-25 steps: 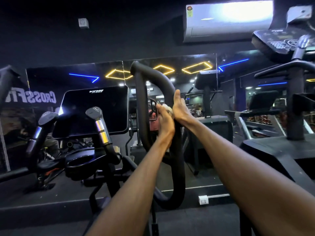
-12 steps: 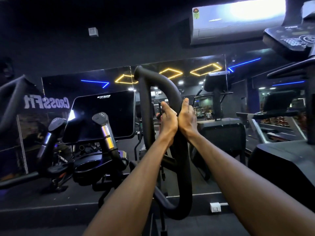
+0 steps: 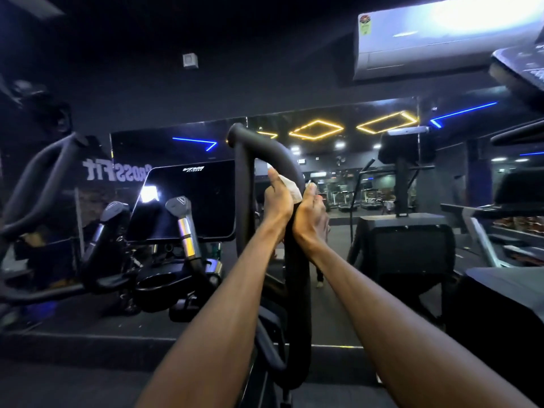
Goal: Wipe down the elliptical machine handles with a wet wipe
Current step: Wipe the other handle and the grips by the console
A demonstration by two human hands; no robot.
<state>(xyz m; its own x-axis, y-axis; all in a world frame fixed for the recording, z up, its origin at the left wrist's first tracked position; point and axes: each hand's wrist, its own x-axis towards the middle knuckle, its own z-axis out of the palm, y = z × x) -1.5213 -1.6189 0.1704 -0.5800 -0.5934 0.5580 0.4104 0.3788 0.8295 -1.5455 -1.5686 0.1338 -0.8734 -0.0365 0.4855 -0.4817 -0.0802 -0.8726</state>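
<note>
Forearms: both are reaching forward from the bottom edge, bare, converging on one black loop.
Left hand (image 3: 276,201): fingers are curling round the right-side bar of the handle, clamped on it, thumb pointing up; its thumb side is pressing the wipe to the bar.
Right hand (image 3: 310,214): touching the left hand, sitting slightly lower on the same bar; fingers are wrapping the bar from the right, gripping it; thumb tip is showing just right of the wipe.
Wet wipe (image 3: 290,185): white, crumpled, lying against the bar just above both hands, pinned there between the left thumb and the right thumb.
Elliptical handle (image 3: 282,154): black padded loop, standing upright, curving over at the top and running down below the wrists.
Console screen (image 3: 188,201): dark, glossy, sitting left of the loop, with two short silver-banded grips (image 3: 184,225) rising in front of it.
Mirror wall (image 3: 323,134): far back, reflecting yellow diamond lights and blue strips.
Air conditioner (image 3: 412,42): white unit hanging high on the right.
</note>
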